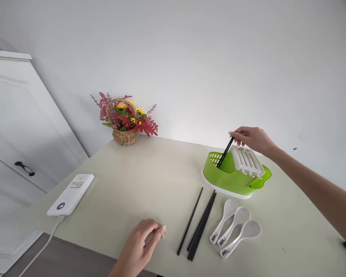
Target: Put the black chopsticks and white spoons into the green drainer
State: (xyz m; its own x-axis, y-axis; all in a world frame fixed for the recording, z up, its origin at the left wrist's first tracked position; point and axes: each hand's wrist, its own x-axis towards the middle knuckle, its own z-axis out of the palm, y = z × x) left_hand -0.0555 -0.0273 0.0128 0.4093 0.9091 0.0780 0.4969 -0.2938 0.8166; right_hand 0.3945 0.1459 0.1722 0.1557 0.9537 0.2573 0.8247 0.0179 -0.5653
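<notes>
My right hand (252, 138) pinches the upper ends of black chopsticks (226, 151). Their lower ends stand tilted inside the left part of a green utensil holder (227, 179), which has a white base and a white slotted rack (248, 159). Low over the table's front, my left hand (144, 240) has its thumb and fingertips drawn together, with nothing seen in them. To the right of that hand lies a single black chopstick (190, 221), then a bunch of several black chopsticks (203, 225). Beside them are three white spoons (242, 231) with labels on their handles.
A wicker basket (125, 136) of artificial flowers stands at the table's back left corner. At the left edge of the table (158, 173) lies a white power bank (72, 194) with a cable running down. A white cabinet (25, 127) stands left; the wall is behind.
</notes>
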